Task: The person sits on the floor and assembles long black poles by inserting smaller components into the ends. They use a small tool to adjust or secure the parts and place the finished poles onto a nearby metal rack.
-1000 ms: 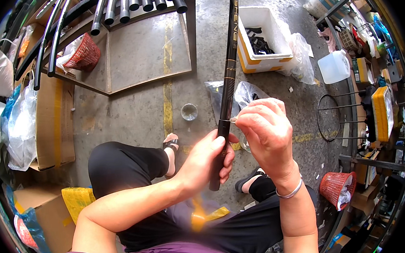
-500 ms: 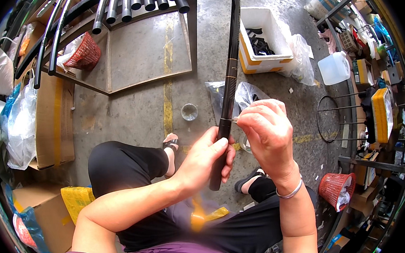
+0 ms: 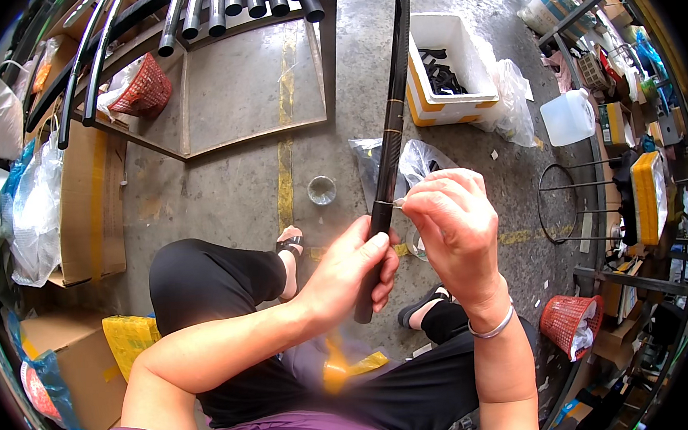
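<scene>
My left hand is wrapped round the lower grip of a long black fishing rod, its thumb lying along the shaft. The rod slants up and away, with thin gold bands and a patterned stretch above my fist. Close to its right side, my right hand is closed in a pinch at a pale band just above the left hand. A tiny thin thing shows between those fingertips and the rod, too small to name. The rod's far end passes out at the top edge.
Several black tubes jut from a rack at the top. A white foam box of black parts stands beyond the rod. A small glass is on the floor, with a red basket by the right shelving and cartons at left.
</scene>
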A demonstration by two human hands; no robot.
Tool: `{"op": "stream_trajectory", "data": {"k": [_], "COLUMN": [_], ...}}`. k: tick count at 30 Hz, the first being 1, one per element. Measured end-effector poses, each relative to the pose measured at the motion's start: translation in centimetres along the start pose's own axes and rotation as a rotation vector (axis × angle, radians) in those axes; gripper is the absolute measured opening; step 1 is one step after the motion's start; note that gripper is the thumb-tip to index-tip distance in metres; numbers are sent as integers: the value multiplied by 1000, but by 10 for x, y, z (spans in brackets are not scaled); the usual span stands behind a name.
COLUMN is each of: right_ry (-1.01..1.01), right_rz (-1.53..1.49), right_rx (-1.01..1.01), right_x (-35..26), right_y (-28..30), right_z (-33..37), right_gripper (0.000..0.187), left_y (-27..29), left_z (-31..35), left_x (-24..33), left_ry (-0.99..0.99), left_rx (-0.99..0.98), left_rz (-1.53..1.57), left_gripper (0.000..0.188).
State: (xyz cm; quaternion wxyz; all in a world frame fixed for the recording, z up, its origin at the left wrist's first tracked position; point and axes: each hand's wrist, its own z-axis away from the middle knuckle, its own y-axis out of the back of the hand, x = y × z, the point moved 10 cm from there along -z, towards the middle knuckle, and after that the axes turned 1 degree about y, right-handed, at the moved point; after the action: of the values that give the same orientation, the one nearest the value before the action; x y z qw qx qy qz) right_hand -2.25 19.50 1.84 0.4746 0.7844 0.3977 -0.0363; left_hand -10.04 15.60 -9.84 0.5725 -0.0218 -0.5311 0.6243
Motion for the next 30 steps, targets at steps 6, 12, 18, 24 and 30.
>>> {"op": "stream_trajectory", "data": {"k": [6,12,18,24,30], "right_ry": [-1,-1,-11,-7,-6], "right_rz": [1,-4,-9,5,23], "right_rx": [-2,-5,-11,-15,-17], "right_x": [0,1,0,0,0], "right_y": [-1,-2,-1,-3,-4], "right_z": [-1,-1,-2,-3,-3], "right_gripper": [16,16,16,15,14], "left_y": [1,3,5,5,7], "left_z": [0,-1,-2,-1,0], "left_x": [0,-1,0,0,1], "left_ry": [25,23,14,6,18], "left_rx": [7,29,47,36,73], "left_rz": [20,4,-32,-24,-51], "left_gripper": [26,23,22,27,28]}}
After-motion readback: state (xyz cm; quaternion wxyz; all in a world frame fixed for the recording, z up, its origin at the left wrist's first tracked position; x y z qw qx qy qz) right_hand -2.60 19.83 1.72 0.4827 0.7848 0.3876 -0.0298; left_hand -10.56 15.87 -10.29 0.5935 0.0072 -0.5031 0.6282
